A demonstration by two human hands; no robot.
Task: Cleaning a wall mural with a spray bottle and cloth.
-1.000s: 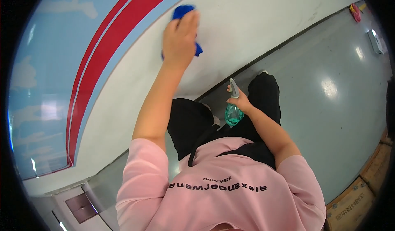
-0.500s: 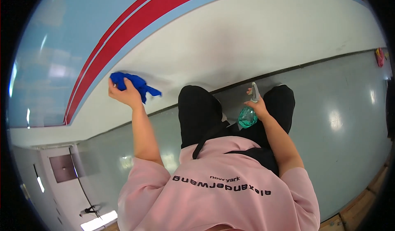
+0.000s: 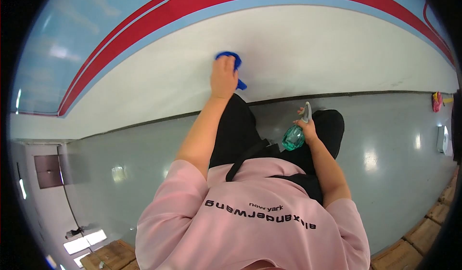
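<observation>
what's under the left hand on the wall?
A blue cloth sits under the left hand, pressed against the white band of the wall. Only its top and right edges show; the hand covers the rest, and the wall patch beneath is hidden.

Cloth [image 3: 234,63]: bright blue. Spray bottle [image 3: 293,136]: translucent teal with a grey trigger. Wall [image 3: 313,53]: white lower band, red stripe edged pale blue, sky blue above. Floor [image 3: 394,140]: glossy grey. Shirt [image 3: 250,222]: pink with black lettering. Trousers [image 3: 238,130]: black.

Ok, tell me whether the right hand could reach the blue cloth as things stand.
Probably not freely: the right hand is closed around a teal spray bottle, and the left hand presses the blue cloth on the wall.
</observation>
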